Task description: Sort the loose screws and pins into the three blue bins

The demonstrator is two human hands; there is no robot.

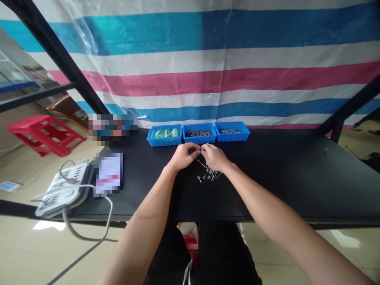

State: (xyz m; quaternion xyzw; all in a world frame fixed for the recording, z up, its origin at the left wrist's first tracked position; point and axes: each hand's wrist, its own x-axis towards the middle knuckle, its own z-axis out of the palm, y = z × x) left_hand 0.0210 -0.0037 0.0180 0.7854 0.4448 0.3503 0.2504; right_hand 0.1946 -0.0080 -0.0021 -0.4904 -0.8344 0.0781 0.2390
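Note:
My left hand (184, 155) and my right hand (214, 156) meet fingertip to fingertip over the black table (285, 174), just in front of the blue bins. Both are closed in a pinch; what they hold between them is too small and covered to name. Below my right hand lies a loose pile of small metal screw-like pieces (211, 171), some with brass-coloured parts. Behind the hands stand a blue bin (164, 143) of green and clear packets, a blue bin (200, 140) of dark brassy parts and a blue bin (234, 137) of silvery pieces.
At the table's left end lie a white power strip (67, 190) with cables and a blurred-out flat item (109, 174). A small metal piece (326, 151) is far right. A striped sheet (219, 83) hangs behind, between black frame posts. A red stool (47, 134) stands left.

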